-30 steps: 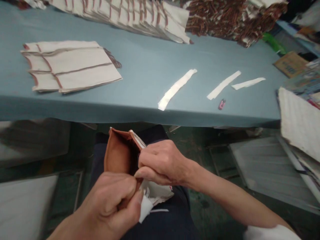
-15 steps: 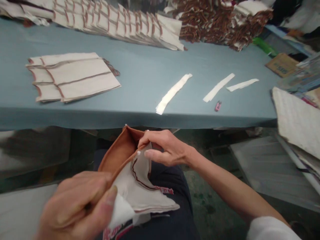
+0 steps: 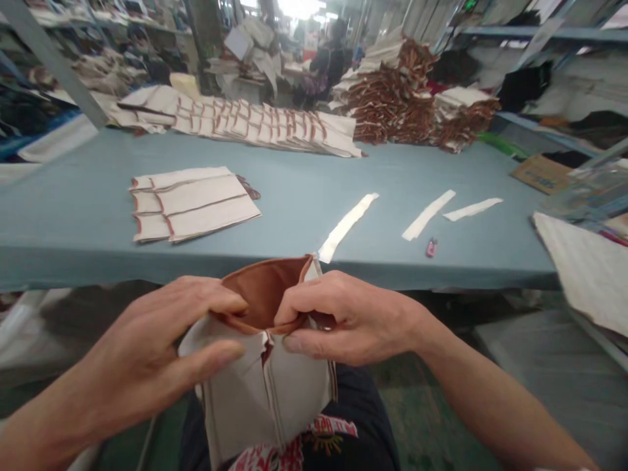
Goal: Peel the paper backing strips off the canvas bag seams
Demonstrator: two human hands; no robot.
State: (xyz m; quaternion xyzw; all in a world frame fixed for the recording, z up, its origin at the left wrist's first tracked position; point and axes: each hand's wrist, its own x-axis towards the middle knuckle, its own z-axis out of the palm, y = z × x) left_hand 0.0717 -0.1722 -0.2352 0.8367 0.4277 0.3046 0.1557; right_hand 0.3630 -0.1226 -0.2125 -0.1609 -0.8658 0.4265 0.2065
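I hold a cream cloth bag (image 3: 267,386) with a brown lining (image 3: 262,291) over my lap, in front of the blue table (image 3: 304,190). My left hand (image 3: 157,347) grips the bag's left rim, thumb across the cream front. My right hand (image 3: 343,317) pinches the right rim, fingers curled into the opening. The bag's mouth is spread open between both hands. Red print shows at the bag's lower edge.
On the table lie a small stack of folded cream bags (image 3: 191,203), three white paper strips (image 3: 346,226) and a small pink lighter (image 3: 431,247). A long row of bags (image 3: 265,124) and brown-trimmed piles (image 3: 402,98) stand at the far edge. A person sits beyond. White sheets (image 3: 583,268) lie at right.
The bag has been lifted and turned upright, its mouth now opened between both hands. My left hand shifted from the bag's lower corner to its rim. My view tilted up toward the room.
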